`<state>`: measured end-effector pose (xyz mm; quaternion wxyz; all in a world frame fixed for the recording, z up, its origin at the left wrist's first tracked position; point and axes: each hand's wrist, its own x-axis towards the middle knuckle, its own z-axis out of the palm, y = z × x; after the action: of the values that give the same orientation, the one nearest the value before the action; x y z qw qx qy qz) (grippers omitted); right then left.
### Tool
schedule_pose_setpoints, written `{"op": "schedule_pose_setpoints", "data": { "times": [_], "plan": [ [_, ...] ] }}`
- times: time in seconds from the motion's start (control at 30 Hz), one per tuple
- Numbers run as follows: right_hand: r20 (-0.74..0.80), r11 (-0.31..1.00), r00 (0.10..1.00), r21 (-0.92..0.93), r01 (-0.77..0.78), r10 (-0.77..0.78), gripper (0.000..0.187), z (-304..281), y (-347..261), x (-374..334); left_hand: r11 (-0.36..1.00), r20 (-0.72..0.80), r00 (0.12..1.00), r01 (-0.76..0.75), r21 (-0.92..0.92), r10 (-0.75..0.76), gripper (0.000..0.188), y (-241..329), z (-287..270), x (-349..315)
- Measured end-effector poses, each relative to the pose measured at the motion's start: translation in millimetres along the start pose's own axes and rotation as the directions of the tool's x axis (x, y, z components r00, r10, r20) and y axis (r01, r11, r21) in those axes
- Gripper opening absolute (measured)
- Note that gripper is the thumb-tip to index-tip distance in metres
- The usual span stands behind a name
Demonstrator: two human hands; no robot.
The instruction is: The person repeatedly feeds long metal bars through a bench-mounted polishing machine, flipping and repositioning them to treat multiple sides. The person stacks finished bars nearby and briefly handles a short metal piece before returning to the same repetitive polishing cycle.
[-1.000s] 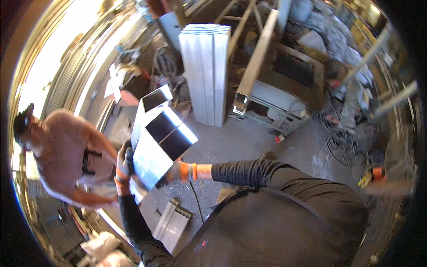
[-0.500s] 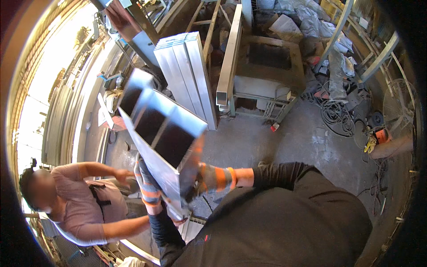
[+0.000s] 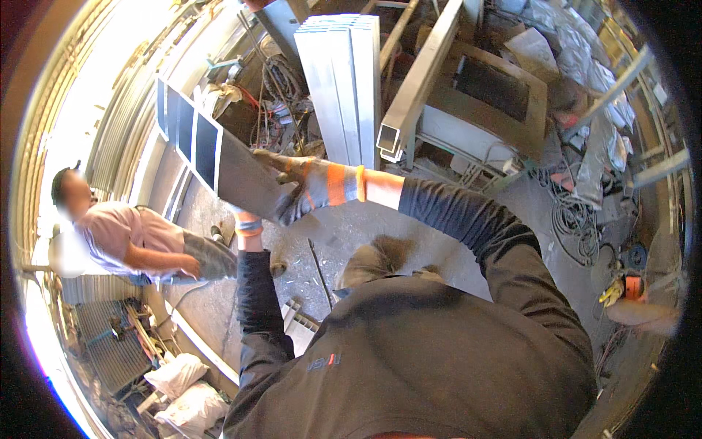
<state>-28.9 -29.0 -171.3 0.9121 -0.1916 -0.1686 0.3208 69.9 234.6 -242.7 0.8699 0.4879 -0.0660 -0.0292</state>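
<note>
A length of rectangular metal tubing [image 3: 248, 172] is held up in front of me, tilted, its three dark openings toward the upper left. I cannot tell whether it is one divided piece or several tubes side by side. My right hand [image 3: 301, 183], in a grey and orange striped glove, grips its near right side with the thumb over the upper face. Under its lower edge is my left hand [image 3: 248, 222], gloved alike; its fingers are mostly hidden behind the metal.
A co-worker [image 3: 139, 238] stands at the left. Ahead rises a stack of silver metal profiles [image 3: 340, 88], beside a long beam [image 3: 420, 80] and a boxy machine [image 3: 475, 139]. Coiled cable [image 3: 570, 219] lies on the right floor; white sacks [image 3: 186, 399] sit lower left.
The tubing has swung leftward, its openings now facing upper left. My right arm has reached farther forward. The co-worker's arms, earlier stretched toward the tubing, are now lower and apart from it.
</note>
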Motion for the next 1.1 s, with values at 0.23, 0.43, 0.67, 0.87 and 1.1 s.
{"op": "schedule_pose_setpoints", "data": {
  "times": [0.23,0.43,0.67,0.87,1.1],
  "plan": [
    [-0.029,0.562,1.0,-0.827,-0.018,-0.011,0.095,-153,-106,71,0.995,-0.116,0.989,-0.088,0.036,0.091,0.054,-89,14,155],
    [-0.377,0.315,0.925,-0.872,-0.374,0.055,0.061,-320,-192,146,0.996,-0.2,0.977,-0.086,-0.032,0.078,0.041,-183,20,295],
    [-0.521,0.647,0.853,-0.646,-0.405,0.013,0.074,-434,-264,185,0.977,-0.238,0.964,-0.067,0.203,0.116,0.031,-284,14,426],
    [-0.637,0.617,0.767,-0.632,-0.468,-0.071,0.035,-510,-291,183,0.921,-0.153,0.98,-0.061,0.384,0.129,0.037,-341,15,487],
    [-0.619,0.811,0.773,-0.519,-0.271,-0.138,0.044,-571,-292,182,0.839,-0.201,0.977,0.057,0.541,0.063,0.043,-363,27,525]
  ]
}}
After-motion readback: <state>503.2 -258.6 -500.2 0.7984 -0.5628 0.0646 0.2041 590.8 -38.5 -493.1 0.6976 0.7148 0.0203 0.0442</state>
